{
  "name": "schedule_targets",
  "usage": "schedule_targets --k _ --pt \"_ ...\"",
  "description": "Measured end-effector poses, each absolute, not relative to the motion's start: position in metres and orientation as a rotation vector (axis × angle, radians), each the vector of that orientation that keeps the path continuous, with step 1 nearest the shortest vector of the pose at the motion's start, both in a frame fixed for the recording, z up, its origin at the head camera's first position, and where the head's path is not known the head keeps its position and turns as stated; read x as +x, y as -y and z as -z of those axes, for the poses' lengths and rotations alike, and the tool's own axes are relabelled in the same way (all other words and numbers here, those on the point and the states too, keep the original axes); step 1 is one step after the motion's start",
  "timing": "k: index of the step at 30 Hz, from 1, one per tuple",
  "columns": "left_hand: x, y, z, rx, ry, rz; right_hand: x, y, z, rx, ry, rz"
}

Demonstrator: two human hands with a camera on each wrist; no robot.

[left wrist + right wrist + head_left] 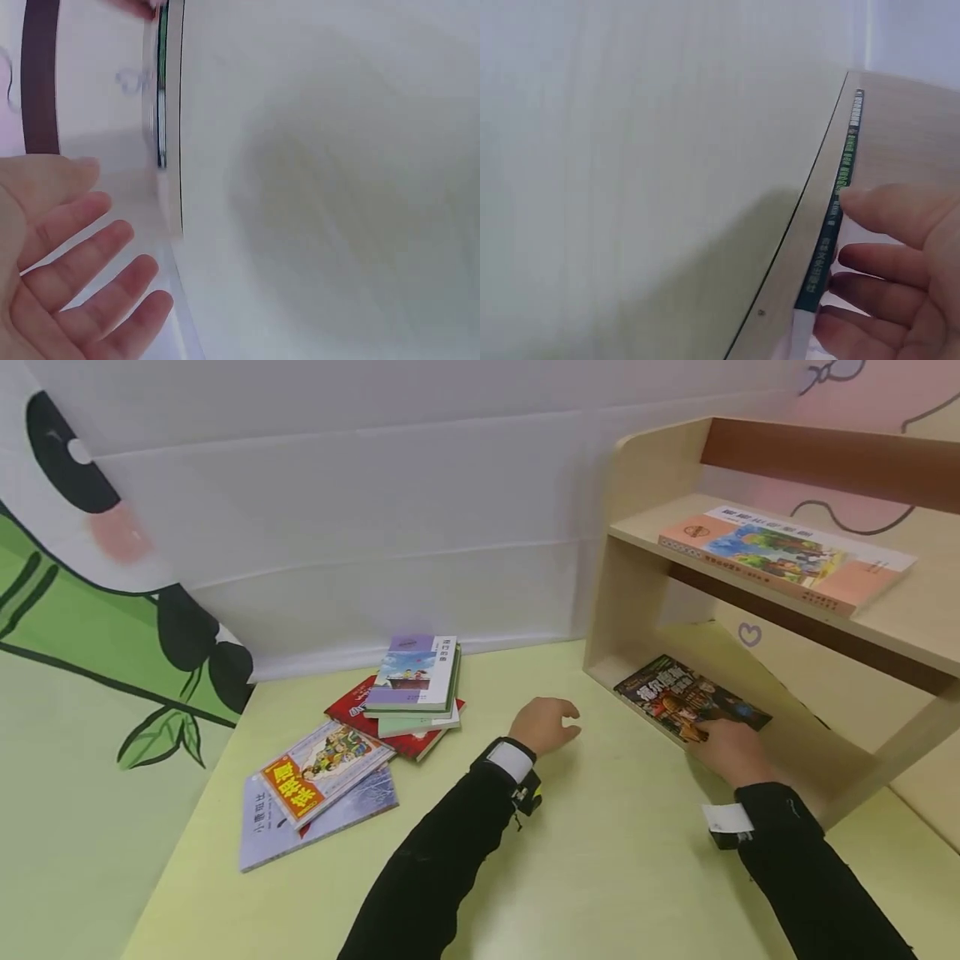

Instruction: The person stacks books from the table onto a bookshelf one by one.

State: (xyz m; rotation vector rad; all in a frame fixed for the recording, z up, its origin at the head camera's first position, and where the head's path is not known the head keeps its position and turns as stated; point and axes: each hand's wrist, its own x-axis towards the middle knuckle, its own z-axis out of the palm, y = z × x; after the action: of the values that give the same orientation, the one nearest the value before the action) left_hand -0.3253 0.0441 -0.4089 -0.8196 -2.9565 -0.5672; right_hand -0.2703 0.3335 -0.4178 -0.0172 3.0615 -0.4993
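Creased white wall covering [375, 527] across top; green cartoon [82, 585] at left, pink patch [885, 402] upper right. Pale wooden shelf [626, 585] with brown rail [825, 460] at right. Yellowish-green table [615, 868] below. Soft light.

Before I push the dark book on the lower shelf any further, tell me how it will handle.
The dark book has a slim spine, so it is probably light and may flex slightly. Lying flat on the lower shelf, it would likely slide rather than tip or roll.
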Motion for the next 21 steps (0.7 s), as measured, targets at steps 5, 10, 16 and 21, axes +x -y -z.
schedule_targets --k 5,10,16,21 --pt "-0.331 0.024 0.41 -0.623 2.921 0.694 -0.264 -0.336 0.411 -0.019 -2.964 0.631" --pt "-0.337 0.096 0.415 -0.357 2.84 0.814 -0.261 -0.334 0.41 -0.018 -2.936 0.719" --pt "-0.342 0.165 0.415 0.062 2.731 0.932 -0.255 -0.325 0.412 -0.092 -3.017 0.819" --pt "-0.352 0.198 0.413 0.28 2.734 1.076 -0.248 -0.309 0.406 -0.164 -3.049 0.895"
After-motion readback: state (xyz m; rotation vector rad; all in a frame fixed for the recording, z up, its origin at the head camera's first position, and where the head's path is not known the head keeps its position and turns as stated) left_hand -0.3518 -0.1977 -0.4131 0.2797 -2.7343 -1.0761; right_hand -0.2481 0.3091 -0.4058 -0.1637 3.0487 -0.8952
